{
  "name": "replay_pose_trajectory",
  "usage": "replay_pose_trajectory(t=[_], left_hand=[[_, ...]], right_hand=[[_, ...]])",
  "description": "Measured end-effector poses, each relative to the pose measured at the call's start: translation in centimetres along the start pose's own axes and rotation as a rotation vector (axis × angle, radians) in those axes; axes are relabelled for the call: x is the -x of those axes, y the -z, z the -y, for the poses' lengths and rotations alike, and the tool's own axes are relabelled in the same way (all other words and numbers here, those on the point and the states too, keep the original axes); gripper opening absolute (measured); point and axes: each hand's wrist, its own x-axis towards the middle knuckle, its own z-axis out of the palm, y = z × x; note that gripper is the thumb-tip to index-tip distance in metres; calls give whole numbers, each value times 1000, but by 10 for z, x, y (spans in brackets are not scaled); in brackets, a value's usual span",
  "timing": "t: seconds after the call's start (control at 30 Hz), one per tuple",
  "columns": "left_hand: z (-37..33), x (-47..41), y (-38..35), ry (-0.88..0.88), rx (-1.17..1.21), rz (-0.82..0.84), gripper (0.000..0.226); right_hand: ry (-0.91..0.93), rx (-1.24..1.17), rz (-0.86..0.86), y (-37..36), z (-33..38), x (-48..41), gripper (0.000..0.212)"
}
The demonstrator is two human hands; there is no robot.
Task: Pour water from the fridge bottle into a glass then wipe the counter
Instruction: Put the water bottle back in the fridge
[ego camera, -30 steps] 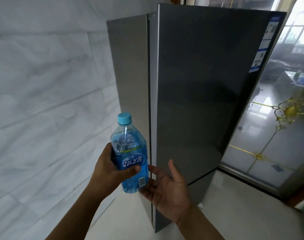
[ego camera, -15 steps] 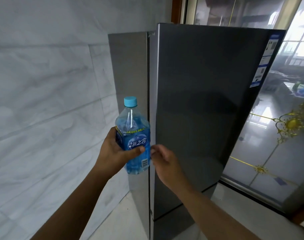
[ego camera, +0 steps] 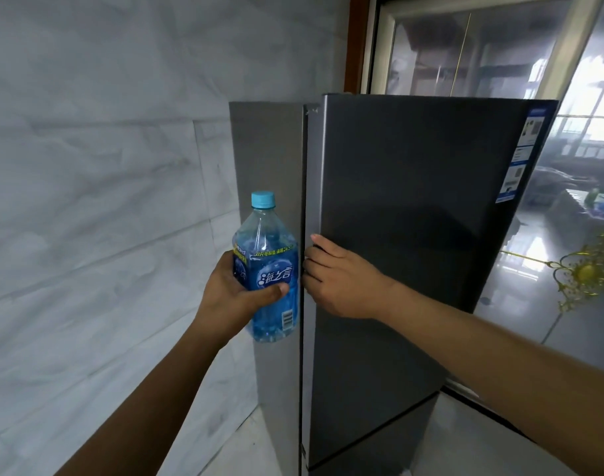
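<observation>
Tiled wall [ego camera: 87, 166] hems our left. Our left hand [ego camera: 230, 298] clasps the upright, blue-labelled bottle [ego camera: 271, 269], cap on, just beside the fridge door [ego camera: 413, 235] edge, which our right hand [ego camera: 341, 283] hooks its fingers round.

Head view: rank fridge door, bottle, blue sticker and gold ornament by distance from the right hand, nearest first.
1. fridge door: touching, the right hand grips its left edge.
2. bottle: just left of that hand, held upright in the left hand.
3. blue sticker: upper right corner of the door.
4. gold ornament: far right, past the door's far edge.
</observation>
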Motion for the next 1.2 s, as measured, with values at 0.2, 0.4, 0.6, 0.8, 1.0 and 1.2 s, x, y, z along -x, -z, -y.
replay_pose_trajectory(t=[0.2, 0.4, 0.6, 0.8, 1.0, 1.2], left_hand=[[-5, 7, 2, -19, -3, 32, 88], [-7, 19, 8, -28, 24, 54, 82], [-8, 32, 18, -30, 80, 108, 73], [-18, 37, -1, -59, 117, 232, 78], [-31, 49, -49, -94, 178, 415, 66], [-39, 72, -102, -128, 211, 607, 74]], right_hand=[[-19, 36, 142, 8, 4, -3, 37], [-96, 43, 77, 9, 15, -1, 35], [-207, 13, -84, 21, 37, 30, 33], [-386, 90, -256, 41, 66, 95, 25], [-658, 172, -251, 77, 96, 163, 36], [-988, 294, -225, 110, 105, 226, 69]])
